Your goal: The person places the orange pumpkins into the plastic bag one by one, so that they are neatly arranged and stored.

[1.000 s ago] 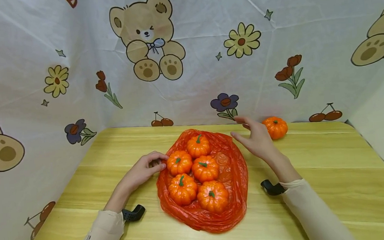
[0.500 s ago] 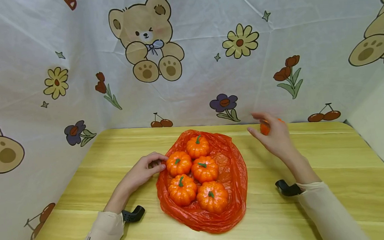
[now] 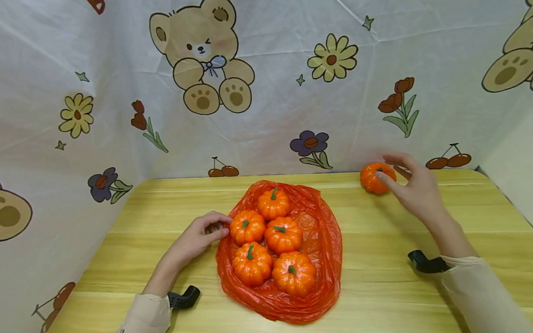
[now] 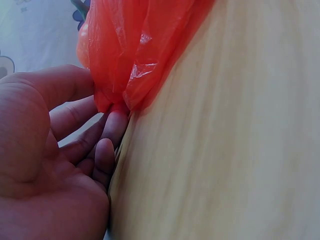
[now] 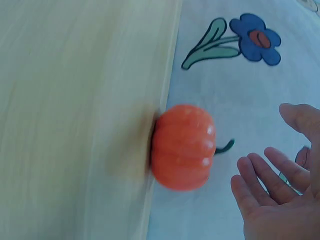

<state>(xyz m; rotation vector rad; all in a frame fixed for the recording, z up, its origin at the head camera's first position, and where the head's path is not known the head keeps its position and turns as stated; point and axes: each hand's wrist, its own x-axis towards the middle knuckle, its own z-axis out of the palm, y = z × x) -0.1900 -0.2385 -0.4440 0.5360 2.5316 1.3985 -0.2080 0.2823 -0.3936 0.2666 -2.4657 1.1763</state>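
A red plastic bag, its rim spread wide, lies mid-table with several small orange pumpkins inside, green stems showing. At the bag's left edge is my left hand; in the left wrist view its loosely bent fingers touch the red film without plainly pinching it. A lone pumpkin stands at the back of the table, stem up. Just right of it my right hand hovers with fingers spread, holding nothing. The right wrist view shows a gap between those fingers and the pumpkin.
The wooden table ends at a white cloth printed with bears and flowers, hanging behind and to the left. A black strap piece sticks out at the left wrist, another black piece at the right.
My right hand has moved right, from beside the bag, passing over the lone pumpkin to its right side. My left hand stays at the bag's edge. The pumpkins have not moved.
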